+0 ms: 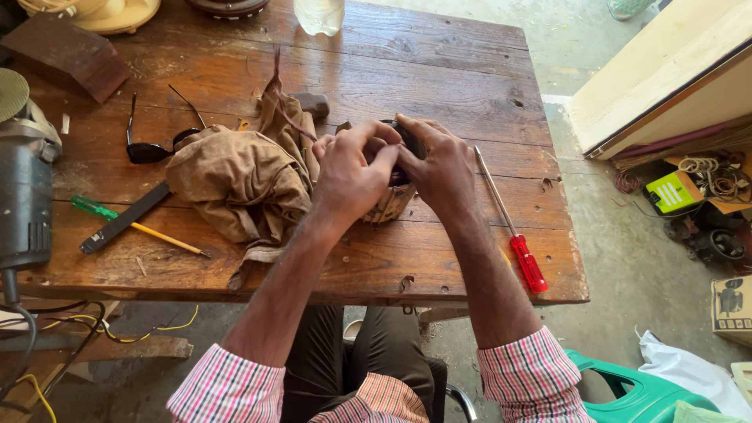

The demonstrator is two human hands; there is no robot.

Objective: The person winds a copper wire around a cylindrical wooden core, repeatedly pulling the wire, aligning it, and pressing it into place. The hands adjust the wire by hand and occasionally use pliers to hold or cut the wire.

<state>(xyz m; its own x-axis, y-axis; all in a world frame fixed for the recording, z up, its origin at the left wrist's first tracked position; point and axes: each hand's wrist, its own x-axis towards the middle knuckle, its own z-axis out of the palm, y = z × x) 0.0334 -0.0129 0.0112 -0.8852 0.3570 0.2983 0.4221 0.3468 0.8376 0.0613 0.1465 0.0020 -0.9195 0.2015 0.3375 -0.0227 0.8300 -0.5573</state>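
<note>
While both hands work the same part, scan left to right: grey power tool [25, 188] sits at the bench [439, 86] left edge, cord trailing down; green-handled screwdriver [106, 211] and a flat black bar [125, 217] lie crossed beside it; dark sunglasses [149, 145] further back; crumpled brown cloth [235, 176] bunched just left of the hands, touching the left wrist side. Left hand [348, 176] is curled over the top of a small round wound part [392, 200], looks like a motor winding or coil, fingers pinching at its upper rim. Right hand [442, 168] is wrapped around the far side of the same part, thumb and fingers closed on it. Part rests on the bench mid-board, mostly hidden under both hands, so can't tell exactly what the fingertips are picking at. Red-handled screwdriver [513, 235] lies just right of the right forearm, tip pointing away, near the bench's right edge. My read on doing it well: keep the right hand as the clamp, part seated flat on the wood so it doesn't roll; let the left fingertips do the fine work with short pulls, not yanks, since thin winding wire would nick or snap easily. Keep the cloth clear of the rim so it doesn't snag. Watch the red screwdriver: an elbow shift could knock it off the edge.
</note>
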